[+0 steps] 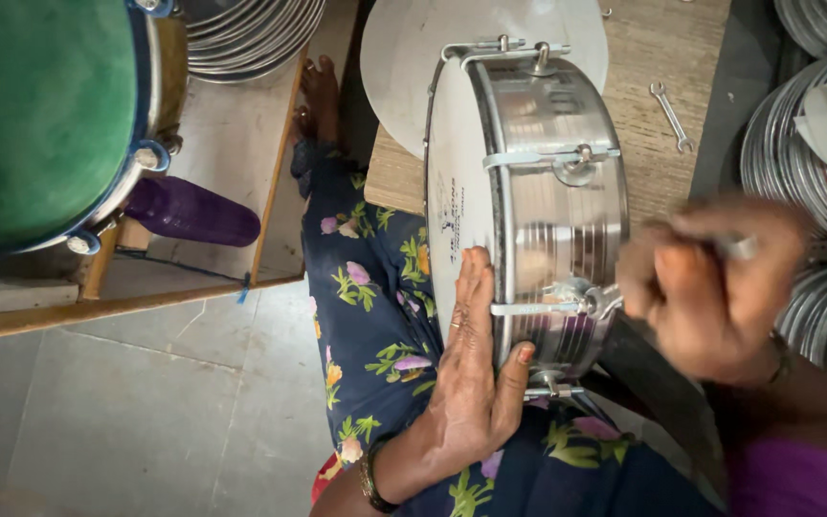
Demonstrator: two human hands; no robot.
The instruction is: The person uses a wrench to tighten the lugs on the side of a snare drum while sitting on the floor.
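A shiny steel drum (547,220) with a white skin stands on its edge in my lap, over my dark flowered cloth. My left hand (471,373) lies flat against the white skin, thumb hooked over the metal rim. My right hand (710,278), blurred by motion, grips a small metal tool (741,248) at a tension lug (586,302) on the drum's side. Several clamp hooks and bolts ring the shell.
A wooden board (662,134) holds a loose white drum skin (404,57) and a small spanner (671,115). Stacks of metal hoops (806,163) stand at right, more at top left. A green-headed drum (40,115) and a purple roll (193,213) sit left.
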